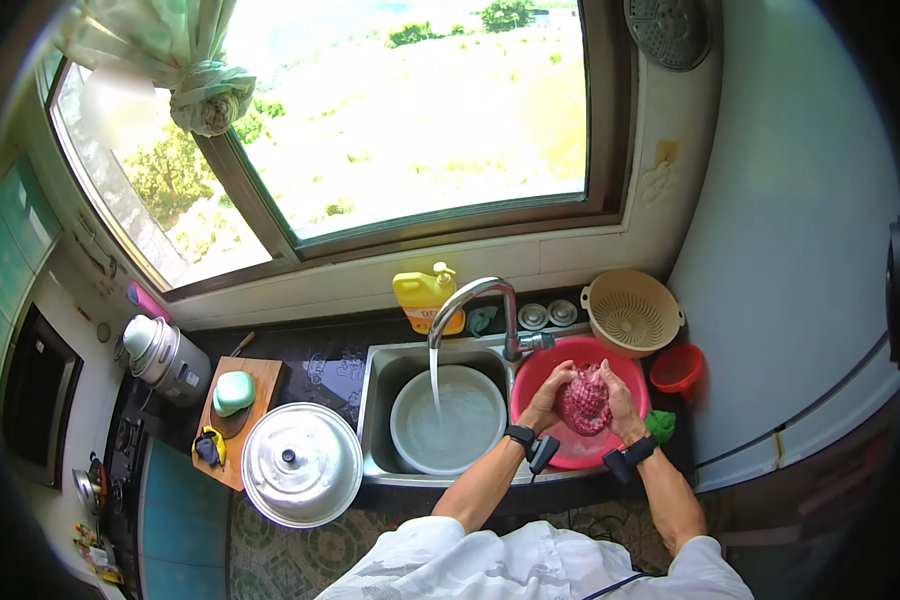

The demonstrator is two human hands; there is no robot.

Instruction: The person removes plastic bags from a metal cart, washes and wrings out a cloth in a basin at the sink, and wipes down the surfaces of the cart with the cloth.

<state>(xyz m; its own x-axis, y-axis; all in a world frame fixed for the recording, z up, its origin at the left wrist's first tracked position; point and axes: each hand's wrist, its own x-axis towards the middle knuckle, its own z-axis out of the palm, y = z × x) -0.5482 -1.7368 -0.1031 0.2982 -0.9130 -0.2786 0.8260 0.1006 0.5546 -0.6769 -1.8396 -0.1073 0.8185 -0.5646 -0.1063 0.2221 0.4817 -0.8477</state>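
Observation:
Over the red basin (527, 392) in the right side of the sink, my left hand (550, 392) and my right hand (622, 402) are closed on opposite sides of a crumpled pink-and-red bundle (583, 400). It has a checkered, bumpy surface and looks like cloth, but I cannot be sure. Some liquid shows in the basin below it. To the left, water runs from the curved faucet (485, 285) into a pale metal bowl (448, 420) standing in the left sink bowl.
A beige colander (634, 312), a small red bowl (676, 370) and a green scrubber (660, 425) lie to the right. Behind the sink stands a yellow pump bottle (425, 302). A large metal lid (302, 465) and a wooden cutting board (260, 378) are on the left.

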